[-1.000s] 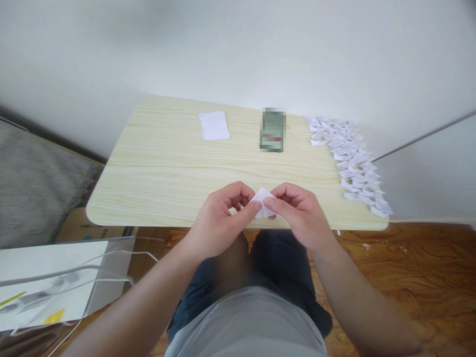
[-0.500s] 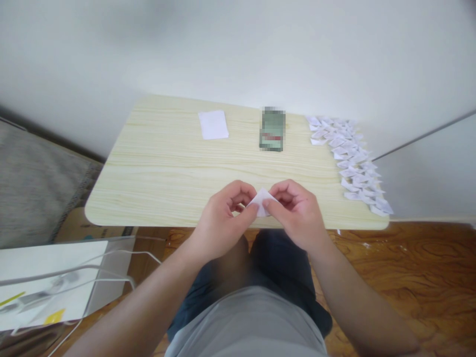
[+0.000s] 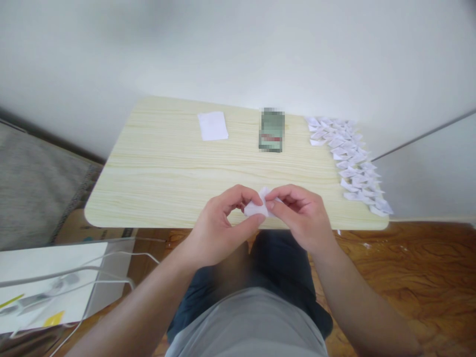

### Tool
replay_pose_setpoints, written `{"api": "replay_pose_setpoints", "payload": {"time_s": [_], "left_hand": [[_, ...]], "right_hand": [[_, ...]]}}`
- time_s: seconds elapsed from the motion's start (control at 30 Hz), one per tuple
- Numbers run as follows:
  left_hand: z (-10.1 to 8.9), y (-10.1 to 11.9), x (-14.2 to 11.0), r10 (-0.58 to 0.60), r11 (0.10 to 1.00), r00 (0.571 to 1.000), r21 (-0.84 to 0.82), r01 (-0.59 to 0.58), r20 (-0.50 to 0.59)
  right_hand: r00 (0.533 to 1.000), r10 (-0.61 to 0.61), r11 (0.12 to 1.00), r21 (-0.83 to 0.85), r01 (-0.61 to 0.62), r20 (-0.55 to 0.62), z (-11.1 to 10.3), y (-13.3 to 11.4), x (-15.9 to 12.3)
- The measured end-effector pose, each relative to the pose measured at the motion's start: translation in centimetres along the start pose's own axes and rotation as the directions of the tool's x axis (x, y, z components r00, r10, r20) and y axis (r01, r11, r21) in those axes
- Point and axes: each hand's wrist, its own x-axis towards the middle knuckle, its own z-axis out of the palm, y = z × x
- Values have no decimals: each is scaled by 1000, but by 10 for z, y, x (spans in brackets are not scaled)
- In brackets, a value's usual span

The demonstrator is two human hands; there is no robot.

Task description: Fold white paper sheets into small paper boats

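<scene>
A small piece of folded white paper [image 3: 255, 209] is held between my two hands above the table's front edge. My left hand [image 3: 226, 223] grips its left side, the thumb at the lower edge and the index finger on top. On the other side, my right hand [image 3: 303, 213] pinches the paper between thumb and index finger. Fingers cover part of the paper, so its full folded shape is hidden. Farther back lies a stack of square white paper sheets [image 3: 213, 126]. Along the right edge sit several folded paper boats [image 3: 353, 158] in overlapping rows.
The light wood table [image 3: 156, 163] stands against a white wall. A pixelated green, phone-shaped object [image 3: 271, 130] lies at its back. Lower left, a white box [image 3: 92, 277] carries cables and a yellow item [image 3: 54, 317]. Wooden floor [image 3: 409, 287] shows at right.
The paper's raised triangular shape has become flatter and wider. My left index finger has come over its top, and my right hand has shifted slightly right.
</scene>
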Motion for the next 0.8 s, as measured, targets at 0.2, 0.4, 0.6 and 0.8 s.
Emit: {"api": "replay_pose_setpoints", "payload": {"time_s": [0.2,0.4,0.6,0.8], "left_hand": [[1,-3,0,1,997,999,-77,-5,-46],[-1,-4,-1,-58,985,996,-166,46,-65],[-2,-6,0,-101,964,995,-247,93,-20],[-3,-15,4,-89,976,995,-204,80,-34]], "right_hand": [[992,-20,1000,20,18,121,-8,-2,-5],[983,-53,987,-142,78,174,-14,-4,-8],[989,-80,962,-250,109,125,-10,-5,-7],[975,-190,863,-454,220,112,-7,-4,-6]]}}
